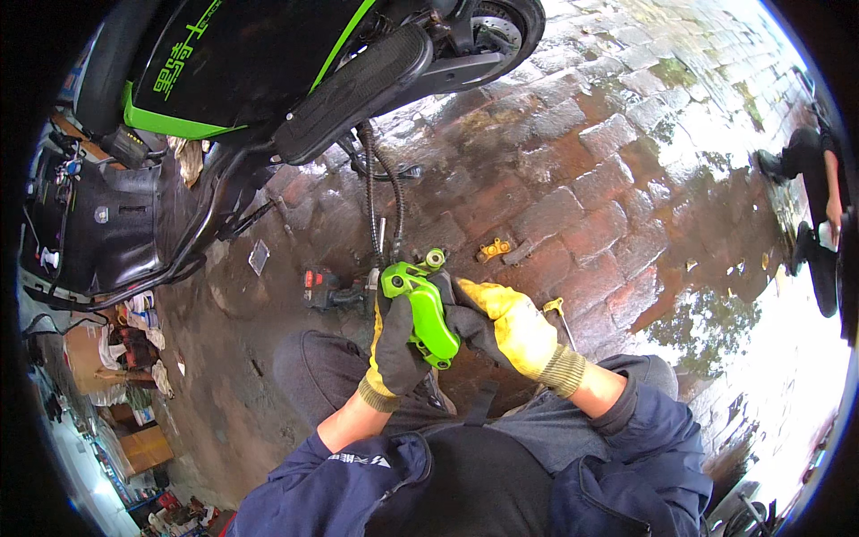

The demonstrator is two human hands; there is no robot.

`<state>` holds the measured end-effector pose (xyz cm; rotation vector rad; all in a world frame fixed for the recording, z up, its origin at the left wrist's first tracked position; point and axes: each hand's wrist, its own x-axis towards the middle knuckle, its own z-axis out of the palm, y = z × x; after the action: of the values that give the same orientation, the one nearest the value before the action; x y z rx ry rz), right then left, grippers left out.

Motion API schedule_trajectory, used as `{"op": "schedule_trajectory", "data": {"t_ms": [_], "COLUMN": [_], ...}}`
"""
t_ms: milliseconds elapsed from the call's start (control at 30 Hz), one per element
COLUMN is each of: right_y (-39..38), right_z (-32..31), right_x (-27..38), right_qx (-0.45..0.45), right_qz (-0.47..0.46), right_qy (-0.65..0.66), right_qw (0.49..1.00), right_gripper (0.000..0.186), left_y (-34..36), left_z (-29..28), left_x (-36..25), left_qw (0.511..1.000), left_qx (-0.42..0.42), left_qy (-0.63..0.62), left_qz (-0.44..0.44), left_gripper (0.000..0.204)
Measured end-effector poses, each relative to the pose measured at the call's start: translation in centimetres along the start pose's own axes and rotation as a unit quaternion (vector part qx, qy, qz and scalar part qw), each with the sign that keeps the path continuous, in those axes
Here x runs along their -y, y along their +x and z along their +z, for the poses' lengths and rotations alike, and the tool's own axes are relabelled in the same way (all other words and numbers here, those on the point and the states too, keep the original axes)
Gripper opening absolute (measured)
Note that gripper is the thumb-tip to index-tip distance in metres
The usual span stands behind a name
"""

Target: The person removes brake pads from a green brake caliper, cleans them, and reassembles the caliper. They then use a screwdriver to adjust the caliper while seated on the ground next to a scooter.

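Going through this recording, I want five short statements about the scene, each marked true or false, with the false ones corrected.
1. The left hand holds a bright green part. True.
2. Both hands are bare. False: each wears a yellow-and-dark glove.
3. A small yellow part lies on the brick paving, apart from both hands. True.
4. A yellow-handled tool lies left of the left hand. False: the yellow-handled tool lies to the right of the right hand.
5. A black-and-green two-wheeler is at the picture's upper left. True.
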<state>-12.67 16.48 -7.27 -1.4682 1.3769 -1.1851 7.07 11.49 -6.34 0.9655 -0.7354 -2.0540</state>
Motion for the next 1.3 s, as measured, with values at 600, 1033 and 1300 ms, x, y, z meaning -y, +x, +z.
{"op": "schedule_trajectory", "data": {"t_ms": [600, 1033, 1300], "right_y": [-1.0, -1.5, -1.2], "right_z": [-3.9, -1.1, -3.1], "right_x": [3.1, 2.9, 3.9], "right_qx": [0.115, 0.040, 0.059], "right_qz": [0.019, 0.072, 0.172], "right_qy": [-0.119, -0.289, -0.085], "right_qw": [0.986, 0.954, 0.980], "right_gripper": [0.057, 0.093, 0.099], "left_y": [0.1, 0.3, 1.3], "left_z": [3.5, -1.7, 2.3], "left_x": [0.1, 4.0, 2.0], "left_qw": [0.993, 0.780, 0.810], "left_qx": [-0.010, 0.099, 0.048], "left_qy": [0.078, 0.520, 0.504], "left_qz": [0.087, 0.332, 0.297], "left_gripper": [0.043, 0.071, 0.047]}}
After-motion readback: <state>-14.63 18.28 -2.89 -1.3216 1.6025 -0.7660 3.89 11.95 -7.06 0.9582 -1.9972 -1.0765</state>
